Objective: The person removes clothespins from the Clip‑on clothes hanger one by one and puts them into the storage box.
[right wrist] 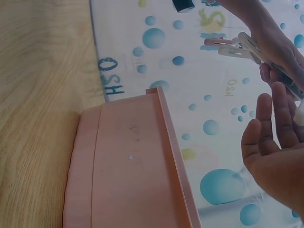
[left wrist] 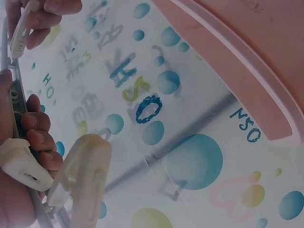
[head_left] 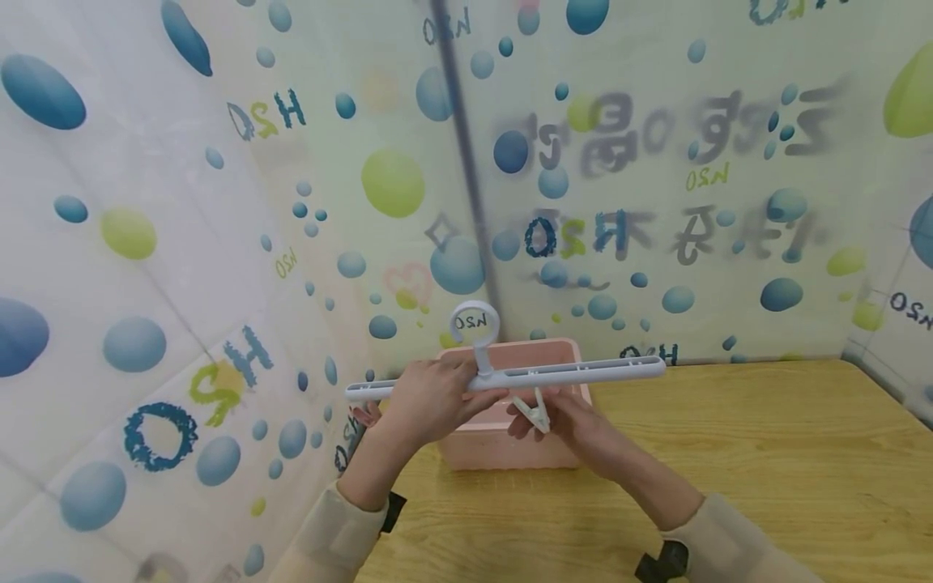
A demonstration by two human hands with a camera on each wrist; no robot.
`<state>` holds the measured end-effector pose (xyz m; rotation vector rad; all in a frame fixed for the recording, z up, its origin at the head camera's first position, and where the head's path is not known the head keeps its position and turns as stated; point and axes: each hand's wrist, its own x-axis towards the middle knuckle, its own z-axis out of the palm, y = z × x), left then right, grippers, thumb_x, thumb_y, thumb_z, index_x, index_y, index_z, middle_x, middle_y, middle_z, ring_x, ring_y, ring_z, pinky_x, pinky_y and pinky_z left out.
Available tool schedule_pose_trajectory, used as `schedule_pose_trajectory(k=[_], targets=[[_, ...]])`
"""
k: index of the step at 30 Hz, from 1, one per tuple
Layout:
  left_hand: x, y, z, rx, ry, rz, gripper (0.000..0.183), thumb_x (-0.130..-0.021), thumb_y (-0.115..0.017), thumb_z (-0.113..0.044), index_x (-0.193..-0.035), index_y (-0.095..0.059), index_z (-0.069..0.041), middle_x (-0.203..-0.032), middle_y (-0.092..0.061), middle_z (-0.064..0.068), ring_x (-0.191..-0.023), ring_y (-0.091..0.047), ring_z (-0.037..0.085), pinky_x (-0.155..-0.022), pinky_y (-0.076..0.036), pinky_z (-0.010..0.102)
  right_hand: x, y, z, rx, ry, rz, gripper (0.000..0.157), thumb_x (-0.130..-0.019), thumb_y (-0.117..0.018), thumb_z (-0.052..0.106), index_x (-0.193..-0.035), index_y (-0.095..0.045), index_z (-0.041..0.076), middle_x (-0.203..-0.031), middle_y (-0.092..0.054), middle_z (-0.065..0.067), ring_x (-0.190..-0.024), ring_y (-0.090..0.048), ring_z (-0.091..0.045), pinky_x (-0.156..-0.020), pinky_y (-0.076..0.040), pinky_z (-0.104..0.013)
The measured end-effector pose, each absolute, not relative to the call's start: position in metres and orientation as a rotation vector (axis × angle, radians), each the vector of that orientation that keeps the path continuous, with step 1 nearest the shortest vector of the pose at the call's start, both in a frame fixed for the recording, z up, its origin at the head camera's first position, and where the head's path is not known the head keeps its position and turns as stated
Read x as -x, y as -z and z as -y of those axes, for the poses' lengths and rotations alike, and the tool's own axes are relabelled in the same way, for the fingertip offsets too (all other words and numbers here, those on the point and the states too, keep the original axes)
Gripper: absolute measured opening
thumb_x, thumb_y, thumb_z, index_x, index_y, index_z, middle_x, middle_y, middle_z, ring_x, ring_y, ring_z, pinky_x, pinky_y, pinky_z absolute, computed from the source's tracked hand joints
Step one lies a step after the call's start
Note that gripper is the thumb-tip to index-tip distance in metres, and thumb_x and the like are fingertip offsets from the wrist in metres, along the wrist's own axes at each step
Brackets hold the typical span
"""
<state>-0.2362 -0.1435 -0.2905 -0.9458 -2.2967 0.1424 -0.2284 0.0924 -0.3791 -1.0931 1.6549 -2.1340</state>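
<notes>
A white clip hanger [head_left: 583, 372] with a round hook is held up in front of the pink basket. My left hand [head_left: 430, 401] grips its bar left of the hook, fingers curled round it in the left wrist view. At the middle of the bar, a white clip [head_left: 538, 413] hangs just below; my right hand [head_left: 576, 421] pinches it. More clips show in the left wrist view: a pale clip [left wrist: 90, 175] and a white clip [left wrist: 23, 164] beside the left hand. In the right wrist view, the right hand's other fingers [right wrist: 264, 118] extend loosely.
The pink basket [head_left: 510, 449] stands on the wooden table [head_left: 729, 453] against the back wall. Printed sheeting with blue and green dots [head_left: 394, 182] covers the walls behind and at the left. Wood tabletop stretches to the right of the basket.
</notes>
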Motion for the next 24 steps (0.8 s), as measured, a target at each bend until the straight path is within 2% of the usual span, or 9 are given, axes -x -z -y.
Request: schedule_pose_trajectory(k=[7, 24], targets=[[0.2353, 0.2900, 0.1434, 0.954, -0.152, 2.274, 0.040, -0.090, -0.063, -0.061, -0.094, -0.062, -0.021, -0.070, -0.047, -0.007, -0.048, -0.033, 0.006, -0.045, -0.027, 0.021, 0.2272, 0.3780, -0.0884, 1.114, 2.128, -1.573, 0.053, -0.111, -0.021, 0.037, -0.121, -0.065, 0.009, -0.101, -0.075, 0.003, -0.099, -0.068, -0.012, -0.084, -0.048, -0.027], [0.2320, 0.2903, 0.1442, 0.929, -0.176, 2.306, 0.043, -0.090, -0.061, -0.063, -0.088, -0.057, -0.020, -0.070, -0.044, -0.007, -0.048, -0.032, 0.007, -0.045, -0.025, 0.020, 0.2267, 0.3803, -0.0857, 1.131, 2.142, -1.507, 0.049, -0.112, -0.022, 0.035, -0.120, -0.061, 0.008, -0.099, -0.073, 0.004, -0.096, -0.067, -0.010, -0.083, -0.049, -0.027]])
